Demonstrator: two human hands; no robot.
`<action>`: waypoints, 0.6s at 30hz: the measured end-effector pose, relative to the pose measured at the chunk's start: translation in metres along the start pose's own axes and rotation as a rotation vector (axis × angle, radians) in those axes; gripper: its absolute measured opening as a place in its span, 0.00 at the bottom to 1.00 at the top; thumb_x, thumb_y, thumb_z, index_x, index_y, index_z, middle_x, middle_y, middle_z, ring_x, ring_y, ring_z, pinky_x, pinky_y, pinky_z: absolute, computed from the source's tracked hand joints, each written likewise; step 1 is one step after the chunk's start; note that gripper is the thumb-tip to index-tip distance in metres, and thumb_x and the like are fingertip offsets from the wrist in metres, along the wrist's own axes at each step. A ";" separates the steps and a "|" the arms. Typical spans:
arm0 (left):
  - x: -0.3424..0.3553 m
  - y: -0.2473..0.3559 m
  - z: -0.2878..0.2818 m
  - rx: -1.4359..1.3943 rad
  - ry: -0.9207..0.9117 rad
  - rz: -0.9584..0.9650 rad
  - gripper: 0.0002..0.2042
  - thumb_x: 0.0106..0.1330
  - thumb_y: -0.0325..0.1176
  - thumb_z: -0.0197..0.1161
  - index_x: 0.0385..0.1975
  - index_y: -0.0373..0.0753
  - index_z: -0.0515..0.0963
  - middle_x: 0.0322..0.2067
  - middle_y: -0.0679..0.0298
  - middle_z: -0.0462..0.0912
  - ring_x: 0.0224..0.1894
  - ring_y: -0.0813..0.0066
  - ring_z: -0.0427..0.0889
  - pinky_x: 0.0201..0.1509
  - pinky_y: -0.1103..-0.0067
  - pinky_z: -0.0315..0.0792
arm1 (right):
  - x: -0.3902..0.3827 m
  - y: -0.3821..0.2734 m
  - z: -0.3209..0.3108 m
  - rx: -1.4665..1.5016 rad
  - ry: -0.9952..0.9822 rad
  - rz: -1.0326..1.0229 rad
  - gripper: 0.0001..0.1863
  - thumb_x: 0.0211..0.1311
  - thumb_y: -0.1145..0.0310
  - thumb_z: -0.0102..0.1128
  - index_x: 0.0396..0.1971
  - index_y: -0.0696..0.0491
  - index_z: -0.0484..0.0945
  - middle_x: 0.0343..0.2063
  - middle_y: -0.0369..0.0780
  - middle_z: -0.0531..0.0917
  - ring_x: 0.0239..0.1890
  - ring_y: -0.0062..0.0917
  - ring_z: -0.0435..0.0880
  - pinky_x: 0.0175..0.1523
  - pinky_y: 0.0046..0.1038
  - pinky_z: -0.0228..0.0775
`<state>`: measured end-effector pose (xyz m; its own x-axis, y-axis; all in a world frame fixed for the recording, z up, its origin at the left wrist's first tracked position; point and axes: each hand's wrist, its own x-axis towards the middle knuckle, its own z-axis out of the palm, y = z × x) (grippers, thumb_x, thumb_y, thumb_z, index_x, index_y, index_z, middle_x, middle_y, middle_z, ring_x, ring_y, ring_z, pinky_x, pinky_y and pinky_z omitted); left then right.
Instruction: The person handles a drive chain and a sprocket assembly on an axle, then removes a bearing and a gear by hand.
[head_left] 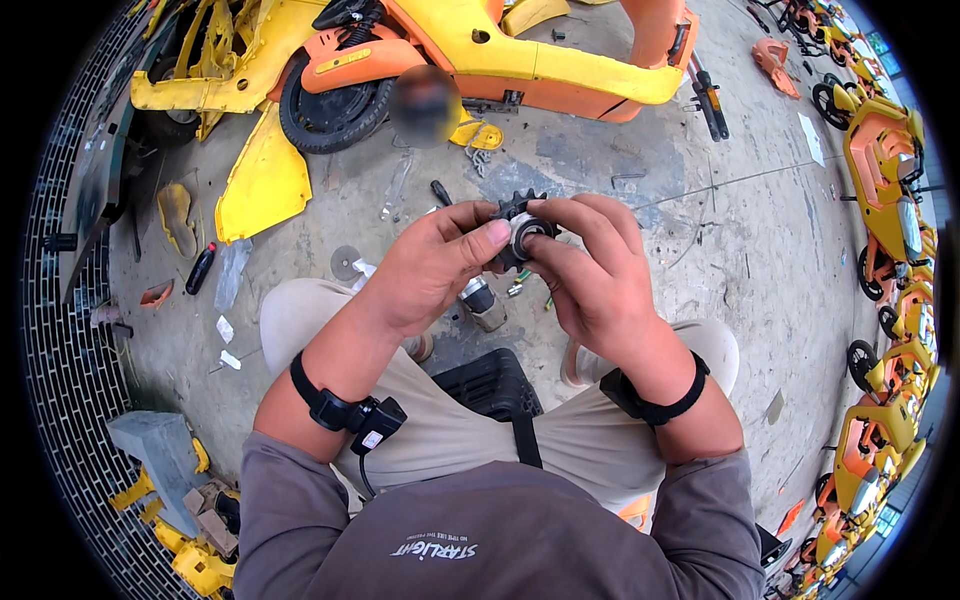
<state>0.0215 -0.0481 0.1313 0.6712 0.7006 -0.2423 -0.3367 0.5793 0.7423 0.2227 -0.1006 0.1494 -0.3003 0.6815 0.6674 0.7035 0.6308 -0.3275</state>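
Note:
Above my knees I hold a dark toothed sprocket (519, 203) with a round metal bearing (532, 229) at its centre. My left hand (430, 258) grips its left side, thumb laid across the face and fingers behind. From the right, my right hand (592, 258) closes on it, index finger at the toothed rim and thumb by the bearing. Whether the bearing sits fully inside the sprocket is hidden by my fingers. Under my hands, on the floor, lies a silver and dark cylindrical tool (483, 303). A black-handled tool (441, 192) lies just beyond my left fingers.
Ahead stands a yellow and orange scooter body (560, 70) with a black wheel (335, 105). A yellow panel (262, 185) and a dark bottle (201, 268) lie to the left. A black case (490, 385) is between my legs. Several yellow scooters (880, 190) line the right side.

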 end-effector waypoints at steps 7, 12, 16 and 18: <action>-0.001 0.000 0.001 -0.012 -0.002 0.021 0.16 0.72 0.34 0.62 0.53 0.31 0.75 0.43 0.64 0.80 0.44 0.79 0.76 0.51 0.79 0.71 | -0.002 0.001 0.003 0.115 0.033 0.047 0.20 0.46 0.79 0.69 0.43 0.57 0.79 0.48 0.47 0.81 0.48 0.44 0.80 0.51 0.39 0.75; -0.001 -0.002 -0.002 0.010 -0.020 0.038 0.17 0.72 0.34 0.63 0.55 0.31 0.74 0.46 0.64 0.80 0.47 0.78 0.77 0.53 0.79 0.72 | 0.003 -0.005 -0.002 0.127 -0.006 0.063 0.24 0.47 0.79 0.69 0.49 0.55 0.80 0.48 0.46 0.79 0.46 0.44 0.80 0.51 0.39 0.75; -0.001 -0.004 -0.004 0.024 -0.010 0.043 0.17 0.72 0.34 0.63 0.55 0.31 0.74 0.48 0.64 0.80 0.49 0.77 0.78 0.56 0.78 0.73 | -0.001 -0.001 -0.001 0.080 -0.037 0.006 0.25 0.48 0.80 0.69 0.50 0.52 0.81 0.47 0.47 0.79 0.45 0.44 0.80 0.50 0.39 0.75; -0.001 -0.005 -0.003 0.036 -0.008 0.051 0.17 0.73 0.35 0.63 0.56 0.32 0.74 0.48 0.64 0.80 0.49 0.77 0.79 0.57 0.77 0.73 | -0.002 0.000 -0.001 0.080 -0.032 0.008 0.25 0.47 0.80 0.69 0.50 0.52 0.81 0.47 0.48 0.79 0.45 0.44 0.80 0.50 0.38 0.75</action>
<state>0.0202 -0.0504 0.1256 0.6591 0.7253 -0.1990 -0.3466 0.5278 0.7754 0.2235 -0.1023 0.1489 -0.3162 0.6978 0.6427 0.6525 0.6518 -0.3866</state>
